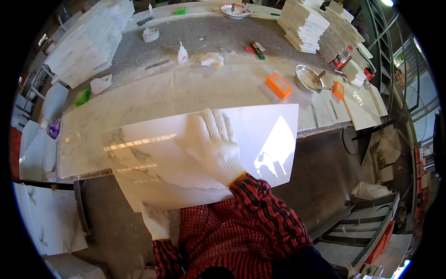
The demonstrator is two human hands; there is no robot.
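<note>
A glossy white marble-patterned slab point(174, 167) with grey veins slants in front of me, its far part over the pale stone worktop point(88, 139) and its near edge by my body. My right hand point(218, 146), in a white knitted glove, lies flat on the slab's upper face with its fingers stretched toward the far edge. At the near left corner, my left hand point(156, 224), gloved the same way, grips the slab's edge from below; most of its fingers are hidden. Light from above reflects brightly on the slab's right part.
Beyond the slab are a white squeeze bottle point(182, 54), a crumpled white cloth point(212, 60), an orange block point(278, 86) and a metal bowl point(304, 74) with tools. Tall tile stacks stand back left point(86, 49) and back right point(303, 25). A metal rack point(360, 228) stands lower right.
</note>
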